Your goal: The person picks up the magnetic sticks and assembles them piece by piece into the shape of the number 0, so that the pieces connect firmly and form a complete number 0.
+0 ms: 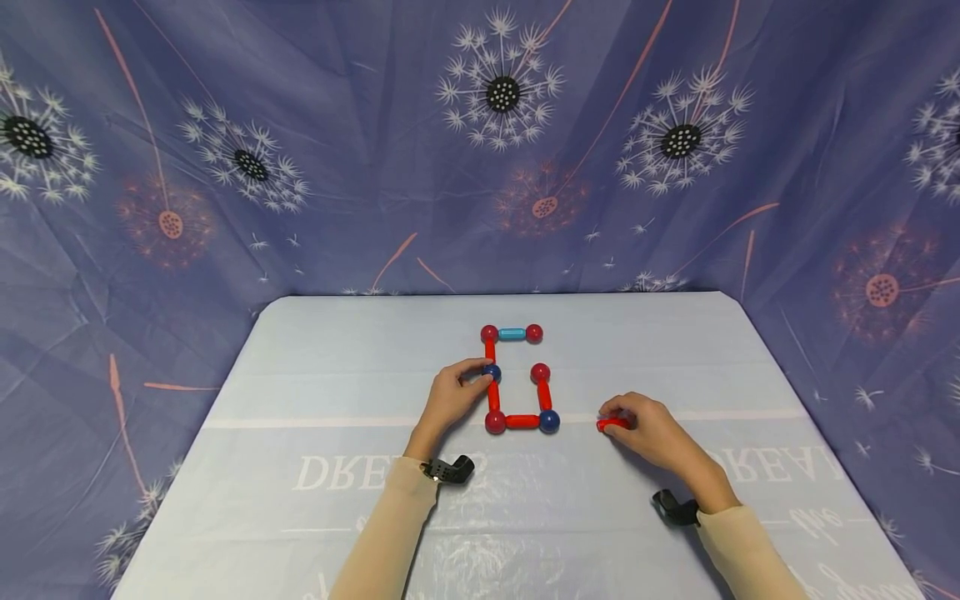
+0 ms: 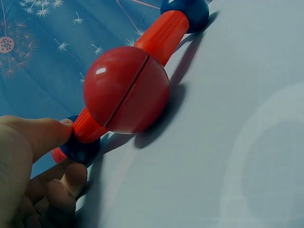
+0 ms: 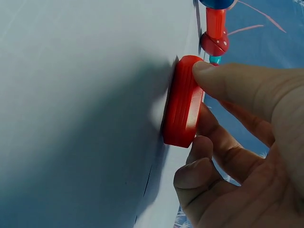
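On the pale blue plastic-covered table (image 1: 315,392), in front of a purple cloth backdrop printed with dandelion heads (image 1: 300,167), lies a flat frame of ribbed plastic rods joined by glossy balls. The left hand (image 1: 452,394) curls its thumb and fingers around the dark blue ball (image 1: 492,371) at the upper left of the frame; the left wrist view shows the thumb tip touching the rod just beside that ball, with a large red ball (image 2: 126,89) close to the lens and another red rod (image 2: 163,34) running on to a second blue ball (image 2: 187,10). From the pinched ball a red rod (image 1: 492,394) runs down to the red corner ball, then a short red rod (image 1: 522,421) leads across to a blue ball (image 1: 549,421). Farther back a light blue rod (image 1: 512,333) sits between two red balls. Well to the right of the frame, the right hand (image 1: 651,431) pinches a loose red ribbed rod (image 3: 183,101) between thumb and fingers; it seems to rest on the table, though the view is too tight to be sure.
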{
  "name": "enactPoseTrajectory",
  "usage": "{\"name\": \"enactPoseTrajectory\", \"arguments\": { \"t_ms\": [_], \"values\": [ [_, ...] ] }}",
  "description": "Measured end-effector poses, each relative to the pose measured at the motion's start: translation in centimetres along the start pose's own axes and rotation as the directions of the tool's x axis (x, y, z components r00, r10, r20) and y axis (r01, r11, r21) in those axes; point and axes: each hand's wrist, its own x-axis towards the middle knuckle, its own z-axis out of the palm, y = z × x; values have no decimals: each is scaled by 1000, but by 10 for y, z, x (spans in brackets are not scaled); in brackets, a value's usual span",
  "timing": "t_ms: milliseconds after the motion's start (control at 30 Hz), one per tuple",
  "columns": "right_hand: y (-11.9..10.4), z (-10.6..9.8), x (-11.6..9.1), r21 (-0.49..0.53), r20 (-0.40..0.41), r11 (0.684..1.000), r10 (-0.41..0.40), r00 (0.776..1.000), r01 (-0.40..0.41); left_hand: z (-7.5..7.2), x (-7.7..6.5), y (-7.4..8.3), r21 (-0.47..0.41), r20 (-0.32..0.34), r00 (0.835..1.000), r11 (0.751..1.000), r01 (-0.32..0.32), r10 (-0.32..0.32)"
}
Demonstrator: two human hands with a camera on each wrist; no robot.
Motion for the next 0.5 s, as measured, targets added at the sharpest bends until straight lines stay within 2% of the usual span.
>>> {"name": "enactPoseTrajectory", "arguments": {
  "t_ms": [500],
  "values": [
    [7,0,7,22,83,1000,17,996,-19,1,-1,-1,11,-3,1000,1000,-2,2]
  ]
}}
